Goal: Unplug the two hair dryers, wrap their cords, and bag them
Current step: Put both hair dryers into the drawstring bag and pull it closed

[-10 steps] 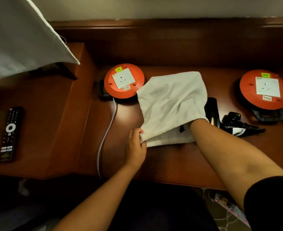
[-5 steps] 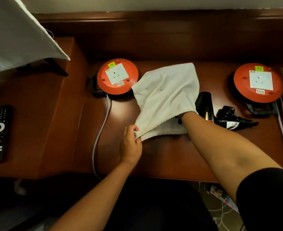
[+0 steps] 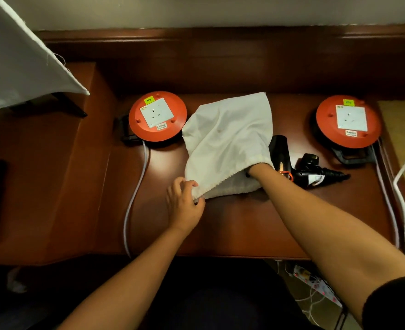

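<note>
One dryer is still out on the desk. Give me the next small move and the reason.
Probably draw the right arm out of the white bag, while the left hand grips its mouth; the black hair dryer lies unbagged beside it.

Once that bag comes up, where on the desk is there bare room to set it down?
Bare wood lies along the front edge, below the white bag and between the forearms. A narrower strip runs between the left orange reel and the grey cable. It is crowded right of the bag: black hair dryer, right reel.
</note>
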Available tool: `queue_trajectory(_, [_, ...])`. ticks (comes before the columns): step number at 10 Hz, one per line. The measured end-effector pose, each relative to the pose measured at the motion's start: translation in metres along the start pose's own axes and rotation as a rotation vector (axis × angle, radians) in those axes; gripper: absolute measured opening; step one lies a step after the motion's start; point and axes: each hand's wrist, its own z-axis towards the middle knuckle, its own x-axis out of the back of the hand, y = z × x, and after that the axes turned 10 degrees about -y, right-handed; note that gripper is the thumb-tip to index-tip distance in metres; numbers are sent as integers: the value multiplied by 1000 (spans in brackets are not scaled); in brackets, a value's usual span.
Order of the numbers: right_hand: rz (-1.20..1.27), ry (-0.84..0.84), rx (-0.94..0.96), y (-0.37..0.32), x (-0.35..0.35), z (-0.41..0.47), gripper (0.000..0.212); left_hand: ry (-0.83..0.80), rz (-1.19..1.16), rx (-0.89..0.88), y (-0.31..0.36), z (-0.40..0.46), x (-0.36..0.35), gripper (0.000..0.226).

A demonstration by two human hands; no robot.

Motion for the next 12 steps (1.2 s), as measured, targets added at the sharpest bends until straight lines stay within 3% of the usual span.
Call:
queue_trajectory(1, [32, 208, 141, 5, -21, -54, 40, -25, 154, -14, 10, 5, -2, 44])
queue_trajectory(3, [224, 498, 481, 47, -25, -92, 22, 14, 139, -134, 47, 14, -4, 42])
queue_trajectory(5, [388, 652, 576, 106, 3, -110, 22, 24, -51, -305, 122, 18, -25, 37])
queue_trajectory(6, [320, 706, 530, 139, 23, -103, 31, -43, -128, -411, 163, 17, -47, 33])
queue_trajectory(7, [223, 672, 469, 169, 41, -85, 46, -221, -211, -349, 195, 21, -74, 27])
queue_trajectory(10, [-178, 399, 310, 205, 66, -29, 103, -227, -42, 155, 217, 60, -118, 54])
queue_trajectory(12, [-351, 357, 255, 204, 67, -12, 104, -298, -65, 271, 209, 76, -127, 73])
